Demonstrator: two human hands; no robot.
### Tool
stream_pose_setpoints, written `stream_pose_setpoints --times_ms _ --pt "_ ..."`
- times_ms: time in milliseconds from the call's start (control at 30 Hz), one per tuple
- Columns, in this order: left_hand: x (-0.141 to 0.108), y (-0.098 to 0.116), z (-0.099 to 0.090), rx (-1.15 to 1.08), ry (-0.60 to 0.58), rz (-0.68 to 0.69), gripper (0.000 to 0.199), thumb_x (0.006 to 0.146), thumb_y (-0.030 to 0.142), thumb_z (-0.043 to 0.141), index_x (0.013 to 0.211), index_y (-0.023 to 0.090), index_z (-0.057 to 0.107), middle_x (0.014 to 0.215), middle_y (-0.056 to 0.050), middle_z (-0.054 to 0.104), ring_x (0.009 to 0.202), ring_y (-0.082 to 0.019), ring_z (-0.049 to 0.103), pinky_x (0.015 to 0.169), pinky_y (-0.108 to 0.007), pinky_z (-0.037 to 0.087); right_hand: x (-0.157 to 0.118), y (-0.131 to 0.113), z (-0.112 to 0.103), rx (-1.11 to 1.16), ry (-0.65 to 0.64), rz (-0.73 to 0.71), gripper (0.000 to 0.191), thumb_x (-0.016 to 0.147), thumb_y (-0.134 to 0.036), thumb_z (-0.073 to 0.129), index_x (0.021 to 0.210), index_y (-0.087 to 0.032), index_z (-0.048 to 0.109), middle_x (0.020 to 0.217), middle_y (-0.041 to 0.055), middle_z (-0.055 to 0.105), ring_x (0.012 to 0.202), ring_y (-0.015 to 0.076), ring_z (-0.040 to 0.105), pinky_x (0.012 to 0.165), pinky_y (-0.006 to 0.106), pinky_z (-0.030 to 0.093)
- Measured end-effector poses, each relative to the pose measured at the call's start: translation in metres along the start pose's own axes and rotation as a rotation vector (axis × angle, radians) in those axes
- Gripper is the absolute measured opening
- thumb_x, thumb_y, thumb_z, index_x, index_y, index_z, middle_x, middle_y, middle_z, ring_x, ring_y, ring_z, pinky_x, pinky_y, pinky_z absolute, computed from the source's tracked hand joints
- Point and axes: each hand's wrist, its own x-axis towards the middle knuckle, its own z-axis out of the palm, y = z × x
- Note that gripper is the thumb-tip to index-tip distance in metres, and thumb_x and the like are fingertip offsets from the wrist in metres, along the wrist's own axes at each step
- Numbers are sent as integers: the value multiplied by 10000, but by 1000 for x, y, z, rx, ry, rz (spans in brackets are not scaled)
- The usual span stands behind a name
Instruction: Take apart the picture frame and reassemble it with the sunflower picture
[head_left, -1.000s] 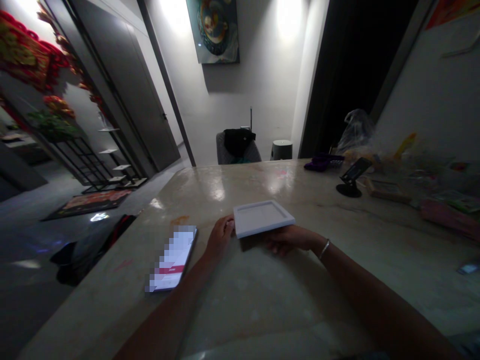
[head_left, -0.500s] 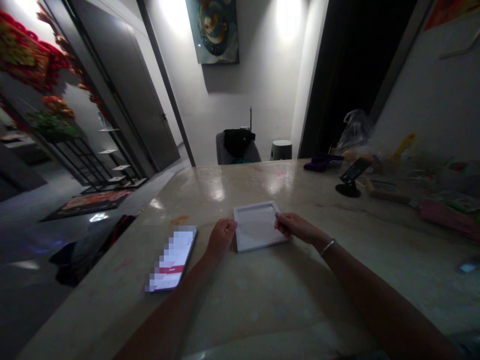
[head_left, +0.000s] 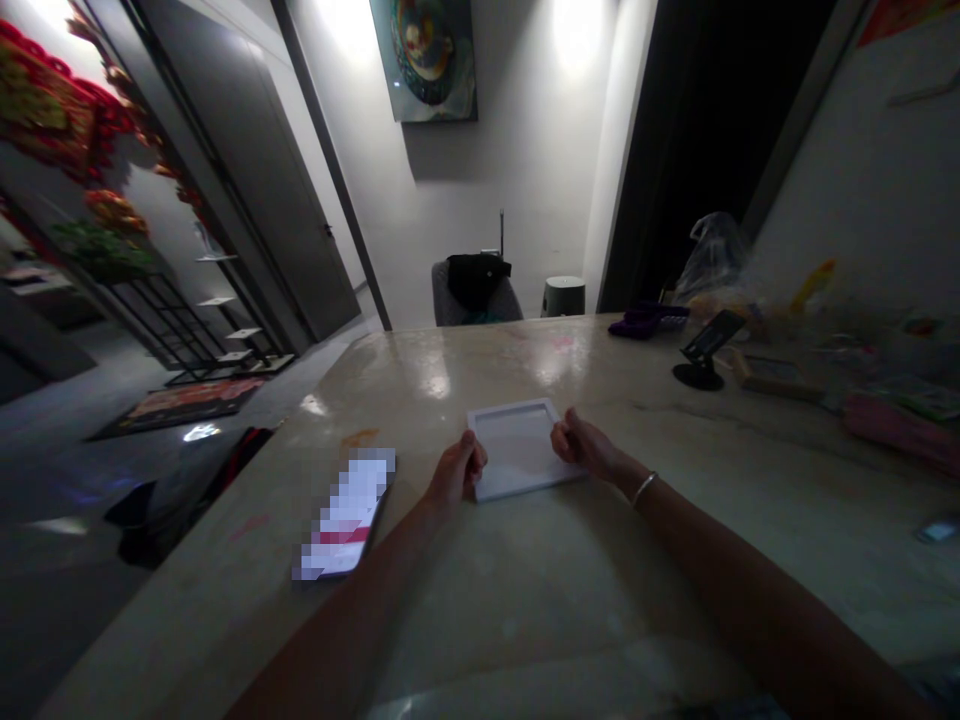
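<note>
White frame: a shallow rectangular frame with a raised rim lies at the middle of the marble-look table; I read the clock from it, twelve being the far side.
Left hand: at nine o'clock, this hand touches the near rim, fingers curled together and thumb up; whether they clamp the edge, I can't tell.
Right hand: at three, this hand is against the opposite rim, fingers folded in, thumb raised; again I can't tell if they pinch it.
Wrist: a silvery bangle circles the right one.
Smartphone: at eight, screen up and lit, the phone lies beside the left forearm.
Phone stand: black, round-based, the stand is at two.
Chair: past the table's edge at twelve, the chair has a black garment draped over it.
</note>
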Motion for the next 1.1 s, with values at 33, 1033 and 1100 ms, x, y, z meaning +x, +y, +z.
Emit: stream_pose_setpoints --times_ms 33,1033,1100 --pt "-1 0 0 9 -3 -17 610 634 767 372 475 178 381 448 55 352 375 -49 285 386 -217 208 0 2 2 -13 -12 -4 624 709 -766 223 493 -200 374 457 -44 315 433 85 265 437 228 214" --pt "3 -35 -10 818 231 195 342 739 322 521 1027 139 549 1098 -129 533 1084 -232 485 947 -412 370 4 12 -1 -370 534 -40 294 817 -306 441 1042 -150 547 1006 102 636 903 192 599 786 328 463" --pt "2 -34 -8 772 201 181 369 740 329 522 1055 138 540 1132 -135 521 1099 -232 478 933 -405 384 3 7 3 -323 507 -135 384 854 -369 375 1151 -151 481 1119 118 587 992 200 567 827 342 458"
